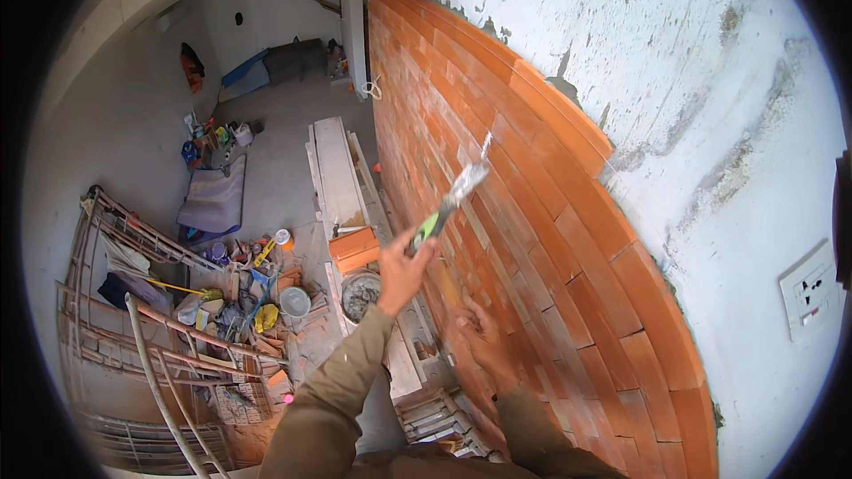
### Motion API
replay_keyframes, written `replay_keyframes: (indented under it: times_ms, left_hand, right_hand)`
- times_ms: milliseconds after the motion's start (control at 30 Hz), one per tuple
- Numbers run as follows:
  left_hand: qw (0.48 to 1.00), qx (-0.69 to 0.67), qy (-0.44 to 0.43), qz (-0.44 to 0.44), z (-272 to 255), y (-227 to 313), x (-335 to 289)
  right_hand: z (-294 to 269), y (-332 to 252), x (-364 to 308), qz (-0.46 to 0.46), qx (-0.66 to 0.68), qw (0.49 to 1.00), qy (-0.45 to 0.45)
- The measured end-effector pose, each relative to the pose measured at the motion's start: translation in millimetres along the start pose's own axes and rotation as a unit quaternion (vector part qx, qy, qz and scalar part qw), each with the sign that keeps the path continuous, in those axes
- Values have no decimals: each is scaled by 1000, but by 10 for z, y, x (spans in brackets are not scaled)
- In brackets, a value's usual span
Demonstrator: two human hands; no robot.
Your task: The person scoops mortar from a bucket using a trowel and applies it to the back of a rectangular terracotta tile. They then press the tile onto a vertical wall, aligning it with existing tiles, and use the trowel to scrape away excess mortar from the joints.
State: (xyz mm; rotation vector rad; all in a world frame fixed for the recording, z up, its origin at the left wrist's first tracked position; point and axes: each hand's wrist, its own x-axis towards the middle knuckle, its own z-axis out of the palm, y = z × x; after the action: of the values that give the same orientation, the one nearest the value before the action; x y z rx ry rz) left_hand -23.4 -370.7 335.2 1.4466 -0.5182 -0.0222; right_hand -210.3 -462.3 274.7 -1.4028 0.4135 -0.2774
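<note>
My left hand is closed around the green and black handle of a putty knife. Its pale, smeared blade points up and away, in front of the wall of orange brick tiles. Lower and to the right, my right hand is closed close to the same tiles. A blurred tan, handle-like piece shows at its fingers; what it is I cannot make out. Below my left hand, a round bucket of grey mortar stands beside a stack of orange tiles.
Wooden planks form a raised platform along the wall. Metal scaffold frames stand at the left, near a grey bucket and scattered tools. A white socket plate is on the plaster at the right. A mat lies on the floor.
</note>
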Motion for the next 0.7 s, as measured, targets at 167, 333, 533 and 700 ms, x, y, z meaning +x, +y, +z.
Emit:
replay_keyframes:
  times_ms: [167, 333, 533, 700]
  left_hand:
    - [992, 97, 22, 78, 372, 622, 923]
    - [989, 116, 36, 84, 574, 829, 1053]
    - [987, 136, 49, 77, 632, 874, 1095]
    - [988, 131, 34, 74, 632, 939, 1054]
  right_hand:
    - [-294, 67, -849, 114, -150, 982, 16]
    - [-436, 491, -1320, 120, -89, 988, 33]
    - [-587, 862, -1403, 115, -170, 979, 14]
    - [-610, 864, -1360, 105, -168, 980, 17]
